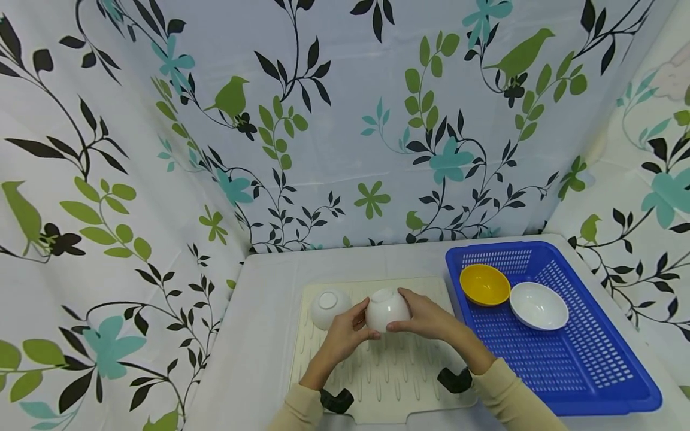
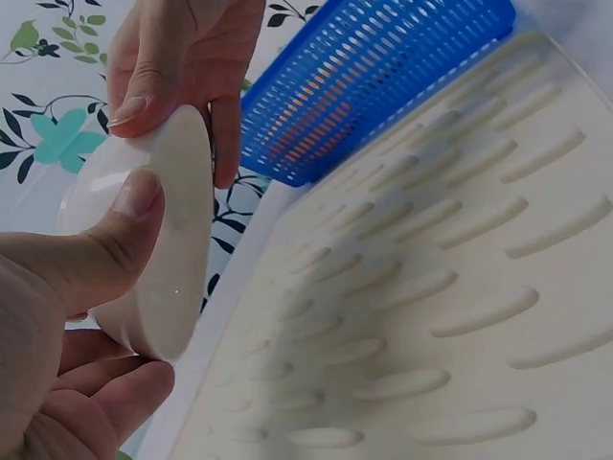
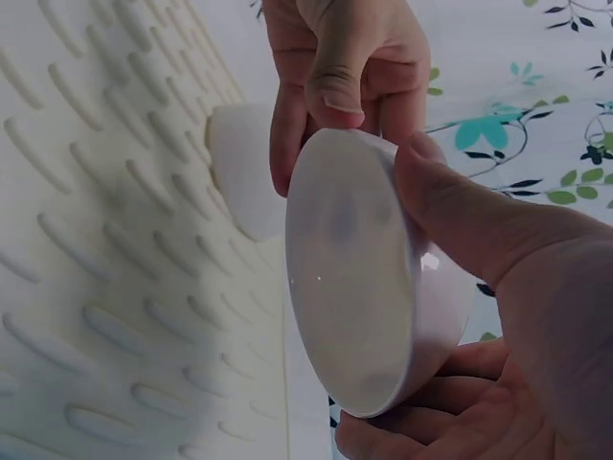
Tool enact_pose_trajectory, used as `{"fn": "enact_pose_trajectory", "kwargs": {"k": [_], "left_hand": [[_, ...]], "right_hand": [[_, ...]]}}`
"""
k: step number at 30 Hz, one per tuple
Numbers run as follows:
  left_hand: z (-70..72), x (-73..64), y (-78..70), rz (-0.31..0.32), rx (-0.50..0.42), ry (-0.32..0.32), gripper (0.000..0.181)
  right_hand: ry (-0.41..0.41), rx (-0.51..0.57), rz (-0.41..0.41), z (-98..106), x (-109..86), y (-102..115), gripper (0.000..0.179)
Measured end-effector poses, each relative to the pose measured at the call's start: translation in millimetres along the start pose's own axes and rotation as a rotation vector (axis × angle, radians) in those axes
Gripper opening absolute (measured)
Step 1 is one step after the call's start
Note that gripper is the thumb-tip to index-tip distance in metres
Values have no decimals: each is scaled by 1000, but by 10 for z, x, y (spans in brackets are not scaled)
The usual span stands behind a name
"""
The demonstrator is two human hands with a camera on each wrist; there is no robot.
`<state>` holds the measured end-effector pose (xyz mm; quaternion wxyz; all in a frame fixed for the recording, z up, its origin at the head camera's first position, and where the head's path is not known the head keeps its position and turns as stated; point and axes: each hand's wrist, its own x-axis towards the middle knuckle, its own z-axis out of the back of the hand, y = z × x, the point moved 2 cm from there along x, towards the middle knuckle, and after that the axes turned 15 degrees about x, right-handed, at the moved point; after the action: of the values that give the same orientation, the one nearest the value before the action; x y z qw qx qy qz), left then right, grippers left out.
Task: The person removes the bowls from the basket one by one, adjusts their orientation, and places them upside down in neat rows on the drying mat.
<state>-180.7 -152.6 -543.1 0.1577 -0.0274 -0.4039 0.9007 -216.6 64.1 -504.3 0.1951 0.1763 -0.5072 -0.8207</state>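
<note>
A white bowl (image 1: 387, 310) is held up between both hands above the cream draining mat (image 1: 377, 383). My left hand (image 1: 347, 330) grips its left side, thumb on the rim and fingers curled beneath. From the other side my right hand (image 1: 428, 313) pinches the same bowl. Its hollow faces down towards the mat; the right wrist view shows the smooth inside of the bowl (image 3: 350, 273). Just left of the hands, a second white bowl (image 1: 327, 305) lies upside down on the mat, base up.
A blue plastic basket (image 1: 560, 383) stands to the right of the mat. Inside it a yellow bowl (image 1: 484, 285) and a white bowl (image 1: 539, 306) sit side by side, openings up. A patterned curtain (image 1: 345, 120) hangs behind and beside the white table (image 1: 237, 359).
</note>
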Motion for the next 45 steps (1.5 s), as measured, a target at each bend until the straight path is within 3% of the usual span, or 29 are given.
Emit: {"fn": "enact_pose_trajectory", "kwargs": {"k": [7, 12, 18, 23, 34, 39, 45], "left_hand": [[-94, 40, 124, 67, -23, 0, 87], [-152, 95, 181, 80, -24, -30, 88], [-235, 159, 241, 95, -48, -79, 87], [-316, 213, 291, 122, 7, -109, 88], [-427, 346, 357, 94, 192, -164, 85], [-462, 352, 383, 104, 189, -159, 83], [-475, 344, 387, 63, 174, -172, 82]], "right_hand": [[45, -31, 83, -55, 142, -93, 81], [49, -75, 114, -111, 250, -159, 80], [3, -109, 38, -191, 333, -173, 91], [-22, -155, -23, -231, 397, -184, 104], [-71, -178, -42, -302, 557, -361, 102], [-67, -162, -54, -339, 587, -400, 102], [-78, -184, -50, -352, 594, -428, 101]]}}
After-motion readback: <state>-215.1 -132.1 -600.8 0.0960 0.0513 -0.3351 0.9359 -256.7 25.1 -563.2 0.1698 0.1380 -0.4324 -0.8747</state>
